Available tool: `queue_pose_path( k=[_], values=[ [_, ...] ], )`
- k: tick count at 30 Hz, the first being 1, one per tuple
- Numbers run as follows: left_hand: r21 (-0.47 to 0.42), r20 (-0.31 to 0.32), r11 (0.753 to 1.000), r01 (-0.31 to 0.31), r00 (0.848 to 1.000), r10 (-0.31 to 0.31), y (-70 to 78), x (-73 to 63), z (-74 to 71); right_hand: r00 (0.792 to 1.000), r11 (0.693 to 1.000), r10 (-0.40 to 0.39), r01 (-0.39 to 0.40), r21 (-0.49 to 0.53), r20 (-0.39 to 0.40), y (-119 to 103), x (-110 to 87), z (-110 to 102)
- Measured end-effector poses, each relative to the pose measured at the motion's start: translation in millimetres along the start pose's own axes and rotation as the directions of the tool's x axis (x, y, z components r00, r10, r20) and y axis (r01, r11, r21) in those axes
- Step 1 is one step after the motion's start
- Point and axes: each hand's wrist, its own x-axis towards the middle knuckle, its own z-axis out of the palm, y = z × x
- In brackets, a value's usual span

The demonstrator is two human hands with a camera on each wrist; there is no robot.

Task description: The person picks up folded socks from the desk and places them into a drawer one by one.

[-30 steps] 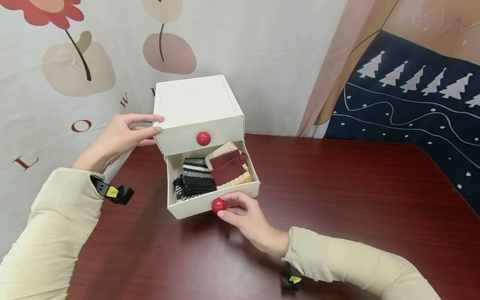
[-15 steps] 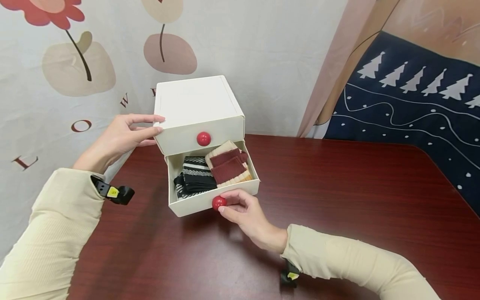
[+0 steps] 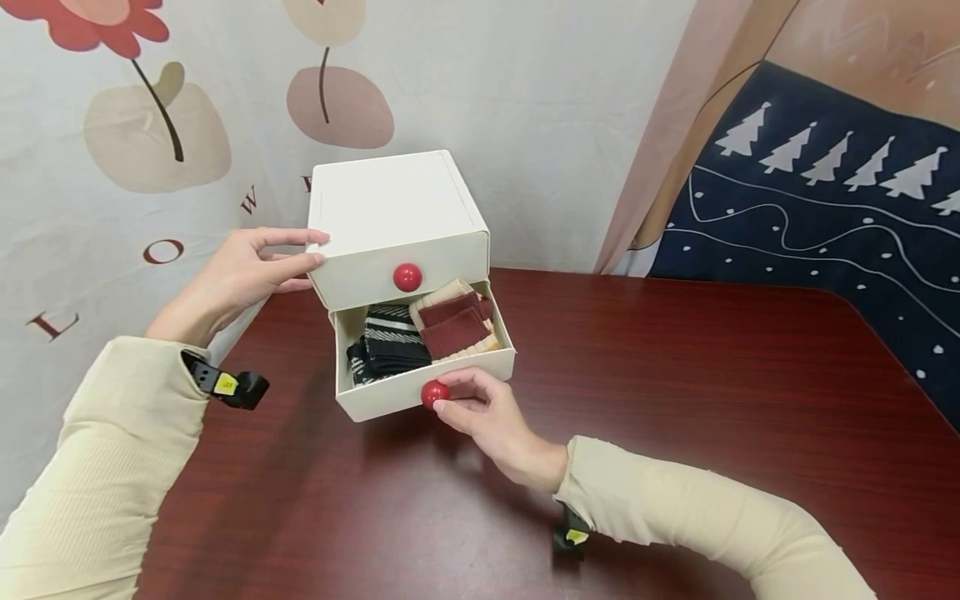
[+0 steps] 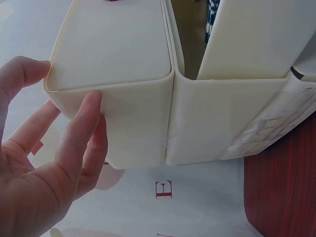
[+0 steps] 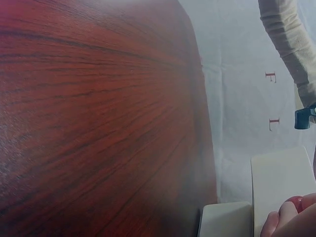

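Observation:
A white two-drawer box stands on the table near its back edge. My left hand holds its upper left corner, the fingers spread over the top, the front edge and the side. In the left wrist view, the left fingertips rest against the white plastic. The upper drawer, with a red knob, is closed. Below it the lower drawer sticks out partway. My right hand pinches the lower drawer's red knob between thumb and fingers. Inside lie folded black-and-white striped socks and folded cream-and-maroon socks.
The dark red wooden table extends to the right and in front of the box. Behind hangs a pale curtain printed with flowers and letters. A navy cloth with white trees hangs beyond the table's right side.
The lower drawer has slid a little further into the box, and my right hand has moved along with its knob. My left hand stays on the corner.

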Motion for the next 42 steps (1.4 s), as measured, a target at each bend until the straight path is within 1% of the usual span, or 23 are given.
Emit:
queue_pose_path(
  k=[4,9,14,25,35,42],
  values=[
    [-0.001,-0.003,1.0,-0.001,1.0,0.001,0.5,-1.0,0.1,1.0,0.999,0.018,-0.018,0.037,0.0,-1.8,4.8,0.5],
    [0.008,-0.002,1.0,-0.001,1.0,0.001,1.6,-1.6,0.3,0.999,0.998,0.045,-0.045,0.053,-0.003,-5.1,10.5,0.8],
    [0.004,-0.004,1.0,-0.001,1.0,0.001,1.6,-1.9,-0.3,0.999,0.998,0.052,-0.052,0.041,0.001,-7.7,16.4,0.9],
    [0.003,-0.006,1.0,0.003,1.0,-0.003,2.4,-2.2,0.1,0.998,0.998,0.053,-0.053,0.02,-0.014,-7.8,37.1,0.1],
    [-0.004,-0.011,1.0,-0.006,1.0,0.006,1.9,-2.7,0.7,0.999,0.998,0.04,-0.041,-0.056,-0.019,-7.3,54.3,-1.6],
    [-0.005,-0.011,1.0,-0.007,1.0,0.007,1.9,-3.0,0.9,0.999,0.998,0.045,-0.046,-0.053,-0.026,-7.6,64.0,-1.9]
  ],
)
